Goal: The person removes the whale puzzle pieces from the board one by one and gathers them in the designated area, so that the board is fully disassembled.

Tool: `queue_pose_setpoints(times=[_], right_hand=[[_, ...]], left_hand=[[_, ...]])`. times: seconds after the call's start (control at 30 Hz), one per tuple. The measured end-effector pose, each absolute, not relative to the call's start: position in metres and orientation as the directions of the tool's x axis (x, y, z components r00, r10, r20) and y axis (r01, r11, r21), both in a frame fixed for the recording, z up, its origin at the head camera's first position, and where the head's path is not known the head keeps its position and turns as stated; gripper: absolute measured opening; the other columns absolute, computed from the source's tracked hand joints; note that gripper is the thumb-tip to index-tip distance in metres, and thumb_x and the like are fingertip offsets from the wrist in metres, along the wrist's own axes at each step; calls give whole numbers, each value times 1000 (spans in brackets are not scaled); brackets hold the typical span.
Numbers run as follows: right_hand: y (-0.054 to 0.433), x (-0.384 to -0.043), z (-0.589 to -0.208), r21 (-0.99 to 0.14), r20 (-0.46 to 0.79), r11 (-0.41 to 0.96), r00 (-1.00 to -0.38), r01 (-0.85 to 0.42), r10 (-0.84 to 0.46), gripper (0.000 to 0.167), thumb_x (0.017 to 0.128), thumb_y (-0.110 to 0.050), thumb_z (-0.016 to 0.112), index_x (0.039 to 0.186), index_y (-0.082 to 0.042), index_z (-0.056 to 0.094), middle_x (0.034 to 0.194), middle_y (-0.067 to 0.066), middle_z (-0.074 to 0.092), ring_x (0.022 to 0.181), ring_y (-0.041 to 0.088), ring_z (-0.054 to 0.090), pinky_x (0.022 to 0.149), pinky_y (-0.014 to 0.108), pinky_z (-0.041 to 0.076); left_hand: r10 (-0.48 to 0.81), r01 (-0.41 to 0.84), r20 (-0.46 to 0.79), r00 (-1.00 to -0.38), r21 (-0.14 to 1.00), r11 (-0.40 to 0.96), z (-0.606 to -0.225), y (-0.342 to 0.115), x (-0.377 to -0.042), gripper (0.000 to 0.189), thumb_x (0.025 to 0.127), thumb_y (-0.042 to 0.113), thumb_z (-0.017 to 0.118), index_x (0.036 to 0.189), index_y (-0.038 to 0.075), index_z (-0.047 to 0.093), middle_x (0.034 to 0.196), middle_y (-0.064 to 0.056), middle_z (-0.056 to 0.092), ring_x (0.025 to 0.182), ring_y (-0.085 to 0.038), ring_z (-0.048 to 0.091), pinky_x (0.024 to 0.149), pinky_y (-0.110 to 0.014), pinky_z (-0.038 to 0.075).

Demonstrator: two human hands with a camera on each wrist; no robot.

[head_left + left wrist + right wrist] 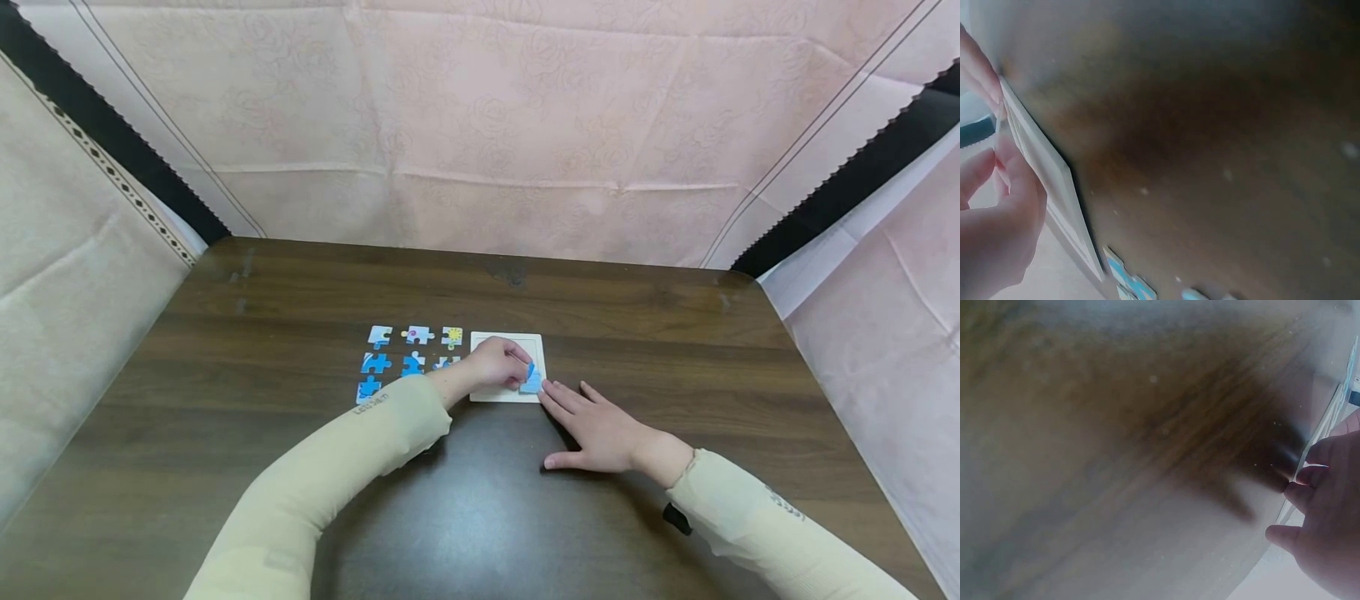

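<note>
My left hand [498,363] reaches over a white square puzzle tray [504,396] and pinches a small blue jigsaw piece [530,368] between thumb and fingers. Its fingers hide part of that piece. Beneath it, another blue piece [529,386] lies in the tray's near right corner. Spread out flat, my right hand [600,429] has its fingertips against the tray's right edge; in the right wrist view the fingers [1300,495] meet that thin edge. In the left wrist view, the left hand [1007,206] is over the tray [1063,187], seen nearly edge-on.
Left of the tray several loose jigsaw pieces lie in rows, among them a yellow-patterned piece [452,337] and a blue piece [368,388]. The left forearm partly covers the nearer rows. A dark wooden table [480,517] carries everything, with pale cloth [480,125] behind it.
</note>
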State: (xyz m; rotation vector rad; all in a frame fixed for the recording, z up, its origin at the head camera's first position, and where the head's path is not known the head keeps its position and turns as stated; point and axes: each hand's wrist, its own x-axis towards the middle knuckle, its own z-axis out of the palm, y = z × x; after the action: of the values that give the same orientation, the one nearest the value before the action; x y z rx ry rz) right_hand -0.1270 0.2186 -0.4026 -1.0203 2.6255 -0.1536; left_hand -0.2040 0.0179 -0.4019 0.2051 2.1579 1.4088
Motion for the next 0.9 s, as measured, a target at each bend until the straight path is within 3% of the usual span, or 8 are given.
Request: queue_pose_setpoints(times=[0.13,0.47,0.9], right_hand=[[218,-127,-403,-204,-244,737,-696,-644,-675,89,84,-63,51,147,-6,26,155,13,22,142,27,24,114,55,18],[218,-129,-403,-207,-271,752,-702,-626,-659,89,84,-65,49,147,-7,25,155,12,21,143,26,23,115,55,16],[217,-127,-402,-212,-264,746,-698,-631,-665,89,84,-64,51,147,-6,26,155,13,23,142,27,24,114,55,17]], left_hand=[[410,-155,-362,-837,876,457,-399,10,-206,25,84,4,59,107,-4,63,73,-2,60,60,-7,56,60,-17,47],[437,-224,-397,-807,891,395,-392,-13,-211,29,87,5,59,114,-5,60,81,-7,63,65,-8,60,72,-24,57],[392,-278,-442,-807,870,408,-392,-48,-211,30,88,8,61,117,-3,58,94,-13,65,71,-11,63,76,-26,57]])
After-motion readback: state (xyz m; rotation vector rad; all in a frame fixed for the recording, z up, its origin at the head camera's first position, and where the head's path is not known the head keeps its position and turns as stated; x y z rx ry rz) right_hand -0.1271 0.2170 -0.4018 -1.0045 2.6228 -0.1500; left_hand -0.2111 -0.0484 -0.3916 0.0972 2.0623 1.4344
